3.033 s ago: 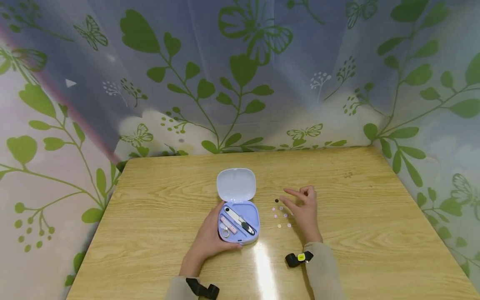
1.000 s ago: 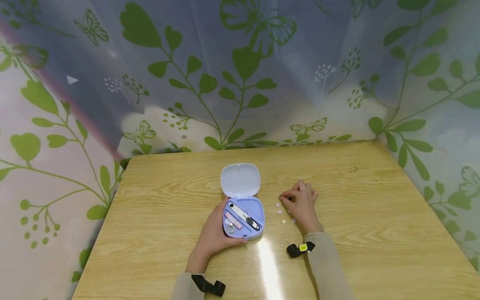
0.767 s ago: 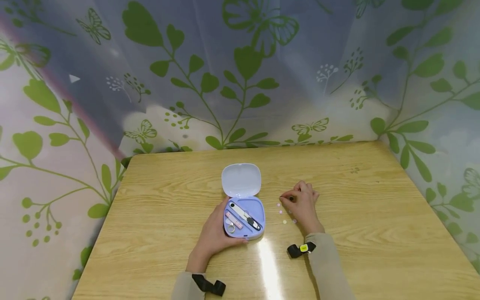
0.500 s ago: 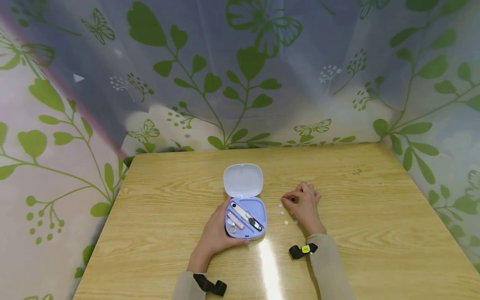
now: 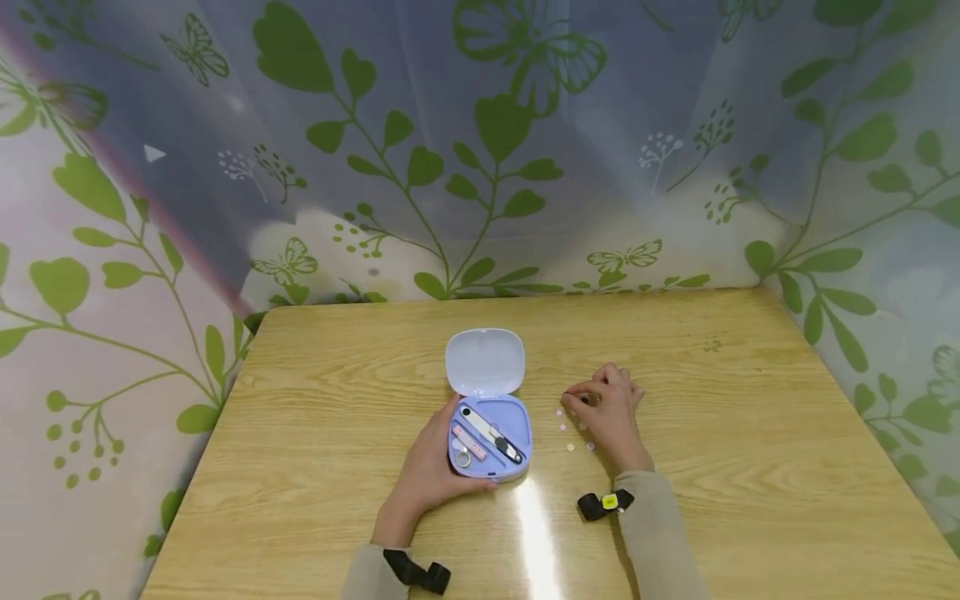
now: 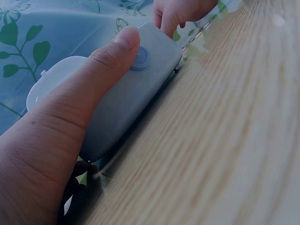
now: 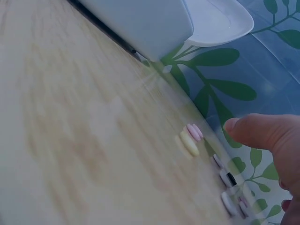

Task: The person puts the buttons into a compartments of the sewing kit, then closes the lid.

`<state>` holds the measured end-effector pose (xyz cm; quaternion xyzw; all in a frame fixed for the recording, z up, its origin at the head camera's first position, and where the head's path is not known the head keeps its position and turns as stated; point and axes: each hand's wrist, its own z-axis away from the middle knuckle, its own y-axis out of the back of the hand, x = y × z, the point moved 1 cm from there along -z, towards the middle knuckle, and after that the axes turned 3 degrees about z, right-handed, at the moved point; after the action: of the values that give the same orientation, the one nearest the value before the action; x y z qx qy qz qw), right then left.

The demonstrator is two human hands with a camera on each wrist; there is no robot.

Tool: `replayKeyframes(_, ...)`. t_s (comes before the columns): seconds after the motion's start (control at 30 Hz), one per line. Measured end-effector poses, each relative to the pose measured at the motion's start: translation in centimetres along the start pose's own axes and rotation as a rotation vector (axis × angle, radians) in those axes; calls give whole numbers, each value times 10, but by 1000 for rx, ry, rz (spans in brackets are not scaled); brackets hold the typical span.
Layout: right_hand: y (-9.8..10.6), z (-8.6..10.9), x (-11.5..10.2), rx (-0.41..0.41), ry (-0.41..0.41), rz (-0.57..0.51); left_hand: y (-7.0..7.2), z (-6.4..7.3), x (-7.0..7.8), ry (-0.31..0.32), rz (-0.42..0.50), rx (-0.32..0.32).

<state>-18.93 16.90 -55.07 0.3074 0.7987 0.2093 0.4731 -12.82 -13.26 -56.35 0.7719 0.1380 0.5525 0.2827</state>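
My left hand (image 5: 429, 465) grips the left and front sides of an open lilac plastic box (image 5: 515, 412). Its thumb lies across the front wall in the left wrist view. In the box are a slim white-and-black tool (image 5: 487, 432), a folded pink tape (image 5: 469, 442) and a small metal ring (image 5: 463, 457). To the right, my right hand (image 5: 613, 417) has its thumb and index fingertips together, low beside several small buttons (image 5: 562, 427). Whether anything sits between the fingertips is hidden. A black button (image 7: 232, 179) shows among pale ones in the right wrist view.
The box's whitish lid (image 5: 485, 362) stands raised at the back. A wooden table (image 5: 337, 375) carries everything, with a leaf-patterned curtain (image 5: 420, 208) behind it. Pink and yellow buttons (image 7: 190, 143) lie to the left of the right thumb.
Over three seconds my right hand has brought its spread thumb and index finger together near the black button's earlier spot. Since then it hardly moves. My left hand stays on the box.
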Motion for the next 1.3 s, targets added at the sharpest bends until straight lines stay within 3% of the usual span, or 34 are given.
replayKeyframes(0.27,2,-4,-12,59,83,-22,0,0,-2,14,-20,-9)
replayKeyframes(0.7,5,-11,-36,80,192,-67,0,0,0,16,-11,-7)
replayKeyframes(0.93,-2,-12,-50,47,208,-122,0,0,-1,9,-10,-7)
replayKeyframes(1.3,-17,-9,-69,5,242,-119,0,0,0,5,5,-16)
